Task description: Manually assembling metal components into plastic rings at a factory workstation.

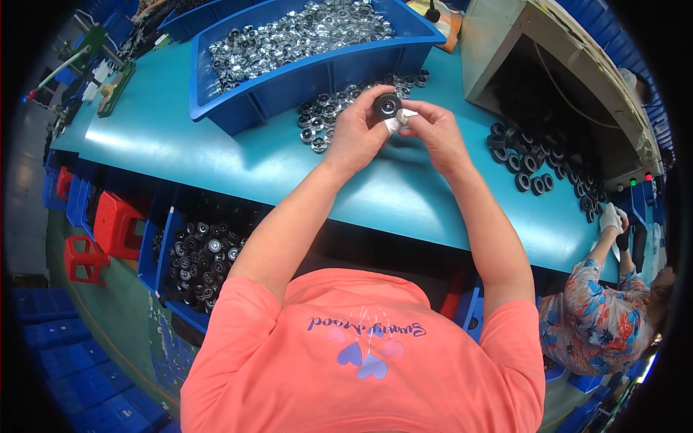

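Over the teal table, a small black wheel [388, 106] with a shiny hub in its centre is held up in front of me. My left hand [356, 133] is closed round its left side, fingers behind and thumb below. From the right, my right hand [439, 133] pinches at the wheel's lower right edge. White coverings wrap the tips of some fingers and a thumb. Just beyond my hands lies a loose pile of shiny clear-and-silver wheel hubs [317, 123], partly hidden by my left hand.
A blue bin [260, 97] heaped with hubs stands at the back. Black rubber rings [523, 182] lie right, before a pale machine housing [498, 54]. Below the table's left edge, another blue bin [167, 252] holds finished-looking black wheels. A co-worker's gloved hand [612, 218] is far right; red stools [119, 224] stand left.
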Demonstrator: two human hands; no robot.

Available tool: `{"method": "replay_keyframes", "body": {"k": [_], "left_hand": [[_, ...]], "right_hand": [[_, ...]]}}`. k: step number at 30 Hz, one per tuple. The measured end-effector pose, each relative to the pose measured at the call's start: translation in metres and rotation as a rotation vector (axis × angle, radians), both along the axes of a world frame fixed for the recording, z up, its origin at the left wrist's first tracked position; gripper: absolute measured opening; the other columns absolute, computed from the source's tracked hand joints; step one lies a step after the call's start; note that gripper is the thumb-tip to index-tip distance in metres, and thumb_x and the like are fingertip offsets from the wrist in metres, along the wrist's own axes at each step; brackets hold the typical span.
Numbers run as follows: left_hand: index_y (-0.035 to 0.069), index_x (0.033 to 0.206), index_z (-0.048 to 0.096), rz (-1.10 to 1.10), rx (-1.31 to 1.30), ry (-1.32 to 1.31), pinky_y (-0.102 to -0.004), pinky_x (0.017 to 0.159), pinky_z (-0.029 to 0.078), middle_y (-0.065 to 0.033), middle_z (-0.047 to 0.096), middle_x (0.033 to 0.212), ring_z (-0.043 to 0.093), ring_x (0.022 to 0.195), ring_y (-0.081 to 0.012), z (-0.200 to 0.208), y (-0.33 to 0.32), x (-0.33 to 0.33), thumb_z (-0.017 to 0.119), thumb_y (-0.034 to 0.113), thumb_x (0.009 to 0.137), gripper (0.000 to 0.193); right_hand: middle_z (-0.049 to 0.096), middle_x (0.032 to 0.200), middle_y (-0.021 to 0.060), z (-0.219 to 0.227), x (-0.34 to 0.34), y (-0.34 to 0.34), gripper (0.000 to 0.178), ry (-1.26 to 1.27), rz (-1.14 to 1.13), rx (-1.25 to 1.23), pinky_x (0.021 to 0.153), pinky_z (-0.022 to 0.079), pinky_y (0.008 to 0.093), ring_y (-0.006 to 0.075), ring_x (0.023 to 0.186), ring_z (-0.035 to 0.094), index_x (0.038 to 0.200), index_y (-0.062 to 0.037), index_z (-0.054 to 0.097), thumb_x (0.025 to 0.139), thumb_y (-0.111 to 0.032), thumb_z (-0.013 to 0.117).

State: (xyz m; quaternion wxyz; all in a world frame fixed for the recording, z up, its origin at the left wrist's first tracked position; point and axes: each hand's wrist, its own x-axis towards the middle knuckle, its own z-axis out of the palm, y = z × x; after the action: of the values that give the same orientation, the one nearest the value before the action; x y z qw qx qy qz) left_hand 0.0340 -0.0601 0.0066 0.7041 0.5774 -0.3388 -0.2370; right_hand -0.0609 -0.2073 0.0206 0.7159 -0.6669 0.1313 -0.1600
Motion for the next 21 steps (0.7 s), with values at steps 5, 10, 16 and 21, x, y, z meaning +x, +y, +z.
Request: {"method": "replay_keyframes", "body": {"k": [5,10,16,21], "left_hand": [[0.007,0.132,0.054,0.085,0.038,-0.252,-0.0224,0.069,0.051,-0.0029,0.067,0.106,0.064,0.088,-0.0079,-0.006,-0.003,-0.005,0.068,0.0,0.088,0.047],[0.008,0.131,0.055,0.091,0.089,-0.35,-0.0253,0.071,0.053,-0.0047,0.069,0.104,0.066,0.088,-0.0101,-0.009,-0.002,-0.007,0.068,0.002,0.088,0.046],[0.005,0.135,0.05,-0.082,-0.13,0.142,-0.025,0.059,0.054,-0.0065,0.068,0.106,0.064,0.079,-0.0106,0.001,-0.004,-0.002,0.064,-0.001,0.091,0.047],[0.002,0.136,0.047,-0.098,-0.108,0.138,-0.0257,0.061,0.056,-0.0078,0.067,0.11,0.065,0.087,-0.0122,0.002,-0.001,-0.003,0.065,-0.001,0.09,0.049]], "right_hand": [[0.071,0.101,0.0075,-0.004,0.002,-0.001,0.031,0.018,-0.039,-0.022,0.08,0.055,0.0273,0.0123,0.089,0.066,0.114,0.0022,0.07,0.085,-0.01,0.069],[0.071,0.103,0.0086,-0.004,0.001,-0.002,0.031,0.028,-0.047,-0.132,0.081,0.056,0.0274,0.0129,0.089,0.066,0.115,0.0029,0.069,0.086,-0.009,0.067],[0.071,0.105,0.0086,0.009,-0.003,-0.011,0.033,0.024,0.068,0.19,0.082,0.056,0.027,0.0142,0.093,0.067,0.12,0.0028,0.066,0.09,-0.009,0.064],[0.07,0.101,0.0086,0.008,-0.003,-0.009,0.032,0.035,0.066,0.199,0.079,0.056,0.0258,0.0125,0.088,0.067,0.12,0.0025,0.066,0.092,-0.012,0.064]]}}
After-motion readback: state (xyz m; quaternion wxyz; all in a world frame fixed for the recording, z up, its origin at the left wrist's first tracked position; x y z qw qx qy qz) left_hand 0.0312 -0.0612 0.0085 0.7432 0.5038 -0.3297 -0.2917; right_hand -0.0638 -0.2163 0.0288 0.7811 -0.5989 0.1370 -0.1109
